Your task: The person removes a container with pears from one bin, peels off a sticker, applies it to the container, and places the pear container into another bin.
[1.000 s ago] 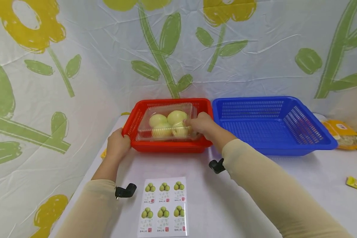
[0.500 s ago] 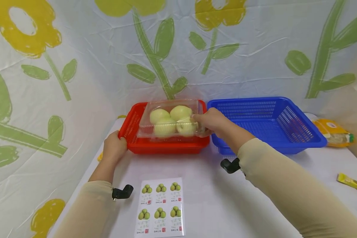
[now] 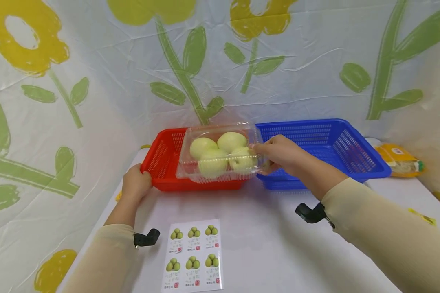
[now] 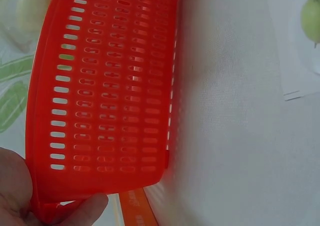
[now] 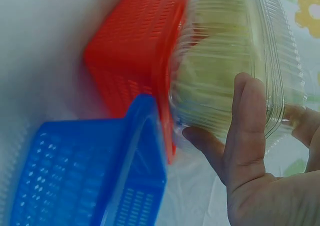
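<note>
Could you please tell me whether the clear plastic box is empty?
Not empty: four round, pale-green fruits show through the clear plastic box, which the right hand holds.

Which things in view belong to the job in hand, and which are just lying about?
In the job: clear container of pale green fruit, held by the right hand; red basket, gripped by the left hand; probably the blue basket and printed fruit sheet.

Apparently lying about: orange bag and yellow packet at the right; mostly hidden orange strip near the left hand.
</note>
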The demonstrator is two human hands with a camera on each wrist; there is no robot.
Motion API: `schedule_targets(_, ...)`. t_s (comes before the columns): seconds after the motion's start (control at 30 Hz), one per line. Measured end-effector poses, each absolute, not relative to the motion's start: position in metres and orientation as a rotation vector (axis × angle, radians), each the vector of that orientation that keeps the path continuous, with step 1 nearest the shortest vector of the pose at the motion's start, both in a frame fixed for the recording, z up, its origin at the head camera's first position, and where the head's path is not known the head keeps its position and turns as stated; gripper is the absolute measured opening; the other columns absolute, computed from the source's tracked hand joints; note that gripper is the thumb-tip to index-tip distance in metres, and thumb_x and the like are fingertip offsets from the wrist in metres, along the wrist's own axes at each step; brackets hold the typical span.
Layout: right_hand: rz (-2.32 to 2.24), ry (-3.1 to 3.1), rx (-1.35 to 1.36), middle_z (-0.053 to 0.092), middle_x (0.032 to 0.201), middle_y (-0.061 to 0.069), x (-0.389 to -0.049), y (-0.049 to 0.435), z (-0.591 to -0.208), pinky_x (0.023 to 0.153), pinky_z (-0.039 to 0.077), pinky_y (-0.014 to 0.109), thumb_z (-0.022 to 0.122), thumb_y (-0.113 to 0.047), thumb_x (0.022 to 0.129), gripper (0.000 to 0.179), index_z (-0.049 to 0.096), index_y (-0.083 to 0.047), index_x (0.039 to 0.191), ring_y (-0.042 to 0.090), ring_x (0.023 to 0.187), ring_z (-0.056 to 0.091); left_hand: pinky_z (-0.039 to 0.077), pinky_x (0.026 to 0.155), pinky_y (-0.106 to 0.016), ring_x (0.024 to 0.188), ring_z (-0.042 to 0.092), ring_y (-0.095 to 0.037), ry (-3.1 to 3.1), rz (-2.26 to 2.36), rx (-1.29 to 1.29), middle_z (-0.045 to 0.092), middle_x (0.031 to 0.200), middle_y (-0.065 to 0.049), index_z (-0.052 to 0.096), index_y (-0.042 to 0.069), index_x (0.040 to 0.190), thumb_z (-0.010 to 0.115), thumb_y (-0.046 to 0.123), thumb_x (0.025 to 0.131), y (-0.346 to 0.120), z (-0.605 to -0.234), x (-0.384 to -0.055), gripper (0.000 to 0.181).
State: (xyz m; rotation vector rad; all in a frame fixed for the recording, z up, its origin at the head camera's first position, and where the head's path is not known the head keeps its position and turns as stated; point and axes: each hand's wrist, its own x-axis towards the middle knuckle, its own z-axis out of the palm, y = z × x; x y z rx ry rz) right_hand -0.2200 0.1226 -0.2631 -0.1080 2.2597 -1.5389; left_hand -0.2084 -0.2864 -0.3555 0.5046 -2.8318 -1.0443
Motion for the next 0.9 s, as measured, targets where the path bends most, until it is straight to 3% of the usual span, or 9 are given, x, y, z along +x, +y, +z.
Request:
schedule_targets(0.13, -1.555, 2.225, -0.083, 0.056, 0.099, 0.017, -0.209, 0.138, -0.265, 0.076, 0.061, 0.039, 0.064, -0.034, 0.102, 0.049, 0.064, 0.012, 0.119, 0.017, 0.055, 0.062, 0.050, 0.078, -0.037, 0.098, 0.056, -0.035, -2.835, -1.038, 0.492, 0.058, 0.121, -0.026, 0.042, -0.010, 0.147, 0.034, 0.011, 0.101, -0.288, -0.357, -0.210, 0.051)
schedule_targets(0.33, -1.564, 2.214, -0.050, 0.059, 0.100, 0.018, -0.194, 0.162, -0.269, 0.076, 0.061, 0.039, 0.063, -0.037, 0.102, 0.058, 0.050, 0.012, 0.130, 0.022, 0.067, 0.069, 0.048, 0.077, -0.038, 0.098, 0.056, -0.036, -2.851, -1.016, 0.479, 0.058, 0.122, -0.026, 0.042, -0.010, 0.147, 0.034, 0.011, 0.100, -0.290, -0.358, -0.213, 0.052)
schedule_targets(0.57, -1.574, 2.232, -0.095, 0.055, 0.117, 0.019, -0.171, 0.184, -0.273, 0.074, 0.061, 0.037, 0.063, -0.037, 0.102, 0.051, 0.052, 0.010, 0.120, 0.016, 0.063, 0.059, 0.051, 0.077, -0.034, 0.103, 0.055, -0.035, -2.862, -1.098, 0.525, 0.054, 0.129, -0.026, 0.032, -0.009, 0.153, 0.033, 0.012, 0.102, -0.288, -0.355, -0.211, 0.056)
schedule_targets(0.7, -1.584, 2.230, -0.121, 0.052, 0.137, 0.021, -0.159, 0.194, -0.274, 0.075, 0.061, 0.039, 0.063, -0.033, 0.102, 0.048, 0.055, 0.011, 0.118, 0.012, 0.055, 0.048, 0.051, 0.072, -0.031, 0.101, 0.056, -0.035, -2.860, -1.102, 0.536, 0.054, 0.128, -0.026, 0.032, -0.009, 0.153, 0.034, 0.012, 0.102, -0.287, -0.355, -0.210, 0.055)
schedule_targets(0.9, -1.590, 2.229, -0.132, 0.056, 0.118, 0.022, -0.144, 0.204, -0.279, 0.073, 0.062, 0.042, 0.063, -0.035, 0.102, 0.051, 0.050, 0.010, 0.121, 0.025, 0.070, 0.065, 0.052, 0.070, -0.030, 0.100, 0.057, -0.034, -2.860, -1.092, 0.546, 0.053, 0.129, -0.026, 0.032, -0.009, 0.153, 0.034, 0.012, 0.102, -0.285, -0.355, -0.209, 0.055)
